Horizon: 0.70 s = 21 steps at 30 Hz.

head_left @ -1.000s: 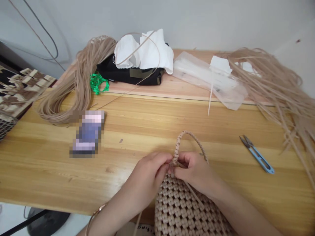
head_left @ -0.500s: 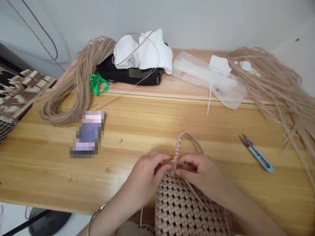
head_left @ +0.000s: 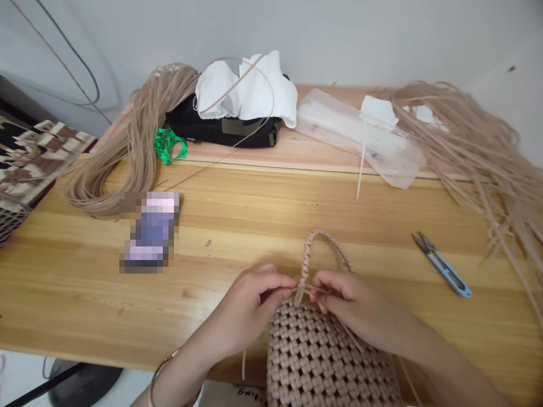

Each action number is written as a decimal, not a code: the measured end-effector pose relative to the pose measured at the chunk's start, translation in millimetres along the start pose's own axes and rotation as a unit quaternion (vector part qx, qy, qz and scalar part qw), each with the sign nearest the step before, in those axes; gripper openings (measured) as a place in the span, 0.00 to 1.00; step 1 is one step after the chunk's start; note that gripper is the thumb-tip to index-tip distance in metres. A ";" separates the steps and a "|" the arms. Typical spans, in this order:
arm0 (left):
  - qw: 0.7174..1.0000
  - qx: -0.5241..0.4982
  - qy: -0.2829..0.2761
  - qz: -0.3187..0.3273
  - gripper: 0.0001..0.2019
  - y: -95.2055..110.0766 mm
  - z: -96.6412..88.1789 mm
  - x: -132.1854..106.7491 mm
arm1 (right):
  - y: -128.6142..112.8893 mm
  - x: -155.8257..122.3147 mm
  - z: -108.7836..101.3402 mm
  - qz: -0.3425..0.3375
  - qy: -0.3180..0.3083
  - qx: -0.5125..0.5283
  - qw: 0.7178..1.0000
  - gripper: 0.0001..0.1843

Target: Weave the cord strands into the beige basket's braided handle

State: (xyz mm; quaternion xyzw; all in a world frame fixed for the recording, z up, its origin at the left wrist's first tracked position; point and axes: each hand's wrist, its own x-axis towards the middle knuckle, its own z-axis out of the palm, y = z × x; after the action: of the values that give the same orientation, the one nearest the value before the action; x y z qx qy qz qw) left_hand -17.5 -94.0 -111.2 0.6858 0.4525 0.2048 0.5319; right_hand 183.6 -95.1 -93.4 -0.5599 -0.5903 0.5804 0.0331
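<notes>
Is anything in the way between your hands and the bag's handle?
No, nothing visible. The left hand and right hand are right at the base of the woven handle, just above the bag, holding a thin strand between them.

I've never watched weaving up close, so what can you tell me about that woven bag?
The woven bag is made of flat tan strands, plastic or cane by the look, in a tight, bumpy basket pattern with small dark gaps. It sits at the table's near edge, its lower part out of view. A narrow braided handle arches from its top, where the left hand and right hand pinch a loose strand.
</notes>
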 end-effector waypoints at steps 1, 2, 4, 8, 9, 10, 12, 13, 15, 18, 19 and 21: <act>1.000 0.002 -0.002 0.004 0.10 0.1 0.2 -0.1 | -0.3 -0.4 0.5 0.005 -0.006 0.002 1.000 0.12; 1.000 0.006 -0.004 0.008 0.11 0.3 0.4 -0.3 | -1.0 -1.0 1.0 0.008 -0.010 0.000 1.000 0.11; 1.000 0.014 -0.004 0.011 0.11 0.9 0.6 -1.3 | -3.0 -2.6 2.2 0.004 -0.014 -0.001 1.000 0.09; 1.000 0.017 -0.007 0.012 0.12 1.8 0.8 -3.2 | -5.5 -3.0 5.1 -0.042 -0.008 0.009 0.999 0.07; 1.000 0.017 -0.007 0.012 0.12 1.7 1.0 -3.7 | -5.4 -2.0 5.8 -0.053 -0.007 0.013 0.998 0.08; 1.000 0.017 -0.004 0.012 0.12 1.6 1.3 -4.1 | -5.2 -0.6 6.5 -0.061 -0.005 0.016 0.998 0.09; 1.000 0.019 0.004 0.006 0.11 1.1 2.0 -5.0 | -4.6 2.3 7.8 -0.065 0.001 0.022 0.998 0.11; 1.000 0.019 0.009 0.001 0.11 0.9 2.3 -5.4 | -4.6 3.6 8.4 -0.063 0.004 0.027 0.998 0.12; 1.000 0.017 0.018 -0.015 0.09 0.9 2.7 -6.2 | -5.4 5.1 9.1 -0.054 0.008 0.041 0.998 0.13; 0.999 0.015 0.022 -0.044 0.08 2.8 2.2 -6.4 | -8.2 5.4 9.4 -0.040 0.009 0.072 0.997 0.13; 0.998 0.018 0.022 -0.050 0.08 3.9 1.9 -6.2 | -9.3 5.4 9.4 -0.036 0.010 0.080 0.996 0.13; 0.998 0.030 0.020 -0.050 0.09 6.3 1.3 -5.4 | -11.3 6.0 9.6 -0.030 0.011 0.089 0.996 0.12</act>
State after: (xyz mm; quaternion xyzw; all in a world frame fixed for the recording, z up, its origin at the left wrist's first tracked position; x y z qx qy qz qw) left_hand -16.7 -99.5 -104.8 0.6738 0.5028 0.1780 0.5113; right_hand 167.8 -93.7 -92.0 -0.5427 -0.5526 0.6234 0.1067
